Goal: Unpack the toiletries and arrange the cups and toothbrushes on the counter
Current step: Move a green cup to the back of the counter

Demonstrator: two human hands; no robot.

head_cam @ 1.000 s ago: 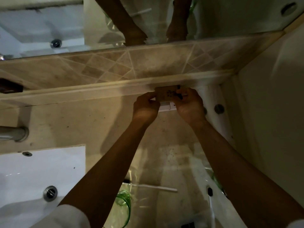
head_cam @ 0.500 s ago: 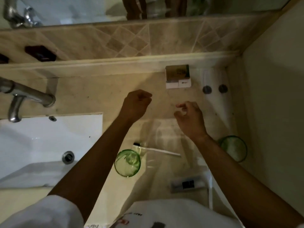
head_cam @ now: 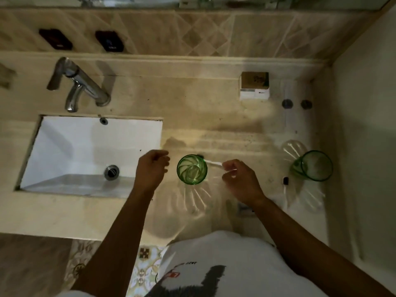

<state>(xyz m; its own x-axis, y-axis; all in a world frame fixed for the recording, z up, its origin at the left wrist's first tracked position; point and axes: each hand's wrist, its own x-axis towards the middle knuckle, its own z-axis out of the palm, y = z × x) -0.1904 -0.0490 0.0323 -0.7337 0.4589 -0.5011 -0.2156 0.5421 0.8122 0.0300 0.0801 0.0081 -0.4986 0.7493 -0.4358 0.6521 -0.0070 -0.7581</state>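
A green glass cup (head_cam: 192, 169) stands upright on the beige counter (head_cam: 203, 116), right of the sink. A white toothbrush (head_cam: 213, 163) with a dark head lies just behind the cup. My right hand (head_cam: 242, 182) pinches the end of its handle. My left hand (head_cam: 153, 168) hovers left of the cup, fingers curled, holding nothing. A second green cup (head_cam: 315, 166) stands near the right wall, with another toothbrush (head_cam: 285, 186) beside it. A small brown-and-white box (head_cam: 254, 85) sits at the back of the counter.
A white sink (head_cam: 90, 146) with a chrome tap (head_cam: 79, 84) fills the left side. The right wall (head_cam: 364, 125) bounds the counter. Two round metal studs (head_cam: 296, 103) sit near the box. A small packet (head_cam: 244, 209) lies under my right wrist.
Both hands let go of the box at the back ledge and drew back toward me. My right hand now pinches the toothbrush by the cup; the left sits beside the cup.
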